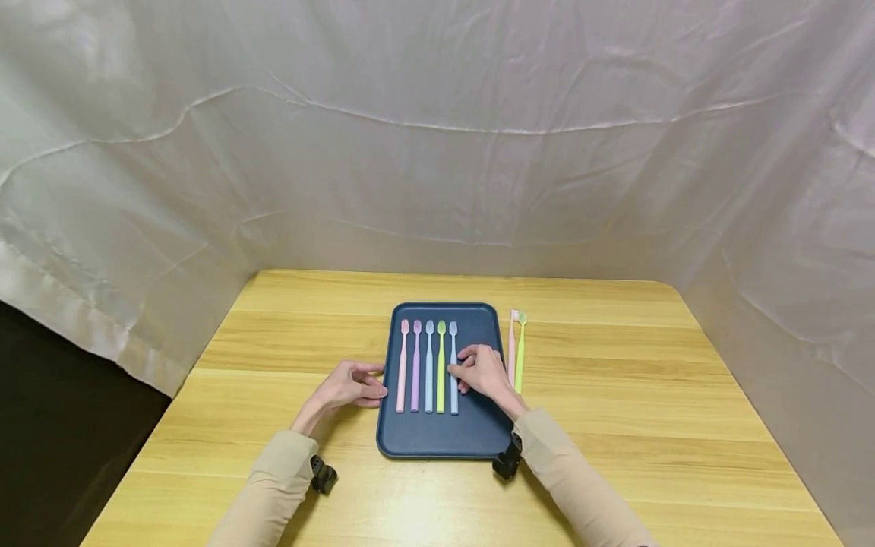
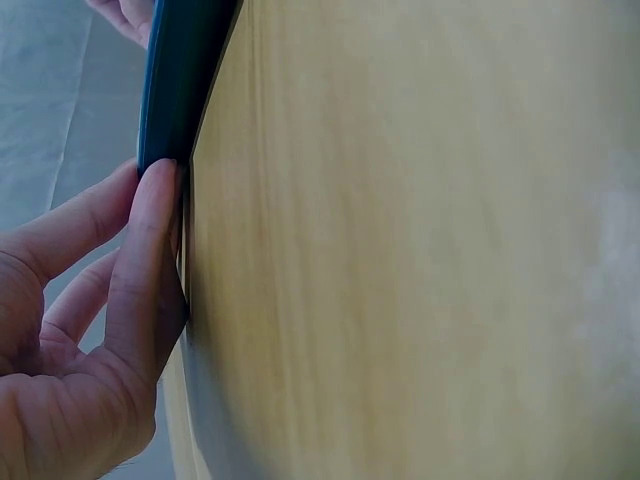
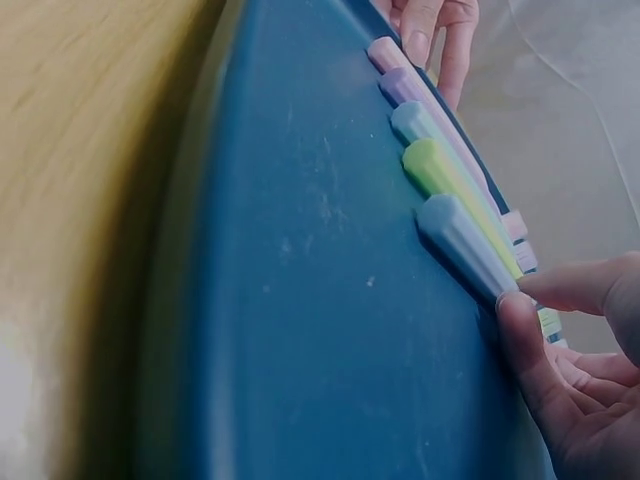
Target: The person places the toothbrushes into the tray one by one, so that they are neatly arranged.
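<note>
Five toothbrushes lie side by side on a dark blue tray (image 1: 417, 441), heads away from me: pink (image 1: 402, 372), purple (image 1: 415, 372), light blue (image 1: 429, 372), yellow-green (image 1: 441, 372) and a second light blue toothbrush (image 1: 454, 403) at the right end. My right hand (image 1: 481, 370) pinches this last one by its handle between thumb and forefinger; in the right wrist view its handle end (image 3: 455, 235) lies close over the tray. With thumb and fingers, my left hand (image 1: 352, 384) holds the tray's left rim, also seen in the left wrist view (image 2: 105, 310).
Right of the tray, another pink toothbrush (image 1: 511, 346) and another yellow-green toothbrush (image 1: 521, 353) lie on the wooden table (image 1: 636, 395), partly hidden by the right hand and forearm. Pale cloth (image 1: 437, 182) hangs behind the table and along its sides.
</note>
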The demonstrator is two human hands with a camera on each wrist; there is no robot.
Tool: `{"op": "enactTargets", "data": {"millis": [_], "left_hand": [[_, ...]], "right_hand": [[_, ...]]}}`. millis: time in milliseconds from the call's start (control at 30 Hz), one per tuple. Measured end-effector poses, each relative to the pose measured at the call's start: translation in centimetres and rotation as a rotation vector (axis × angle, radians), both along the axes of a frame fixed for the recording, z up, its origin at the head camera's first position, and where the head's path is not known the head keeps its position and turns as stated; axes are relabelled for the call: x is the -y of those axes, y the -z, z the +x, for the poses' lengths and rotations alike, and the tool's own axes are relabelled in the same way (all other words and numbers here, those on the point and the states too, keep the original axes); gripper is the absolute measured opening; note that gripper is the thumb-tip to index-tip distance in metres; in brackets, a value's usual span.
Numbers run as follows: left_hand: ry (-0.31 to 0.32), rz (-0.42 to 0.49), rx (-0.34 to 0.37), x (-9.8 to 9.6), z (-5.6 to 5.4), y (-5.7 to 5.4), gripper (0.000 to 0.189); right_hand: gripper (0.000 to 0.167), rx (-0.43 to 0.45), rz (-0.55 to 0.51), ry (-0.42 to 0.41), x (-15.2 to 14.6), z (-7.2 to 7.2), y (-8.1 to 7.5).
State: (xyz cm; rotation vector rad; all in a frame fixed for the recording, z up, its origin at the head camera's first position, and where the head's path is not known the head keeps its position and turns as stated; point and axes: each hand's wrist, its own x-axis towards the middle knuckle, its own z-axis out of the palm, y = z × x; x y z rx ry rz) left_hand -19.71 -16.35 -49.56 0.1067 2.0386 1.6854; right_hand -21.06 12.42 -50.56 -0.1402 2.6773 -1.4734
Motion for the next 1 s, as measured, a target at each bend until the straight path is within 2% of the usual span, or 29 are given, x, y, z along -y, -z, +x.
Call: {"op": "enactTargets", "data": {"millis": [167, 267, 533, 700, 800, 1000], "left_hand": [[-0.002, -0.004, 0.0, 0.0, 0.0, 0.0, 0.065], [-0.003, -0.007, 0.002, -0.1, 0.0, 0.0, 0.065], [-0.006, -0.005, 0.006, -0.1, 0.0, 0.0, 0.065], [-0.006, -0.007, 0.002, -0.1, 0.0, 0.1, 0.065], [-0.009, -0.008, 0.004, -0.1, 0.0, 0.1, 0.065], [-0.012, -0.008, 0.005, -0.1, 0.0, 0.0, 0.064]], "right_hand": [[0.031, -0.051, -0.052, 0.017, -0.8, 0.1, 0.2], [0.029, -0.087, -0.092, 0.057, -1.9, 0.0, 0.3], [0.022, -0.136, -0.206, 0.275, -5.9, -0.3, 0.4], [0.024, -0.148, -0.145, 0.371, -8.2, -0.7, 0.7], [0.027, -0.129, -0.085, 0.372, -9.2, -0.9, 1.0], [0.034, -0.033, -0.049, 0.3, -10.3, -1.2, 1.4]]}}
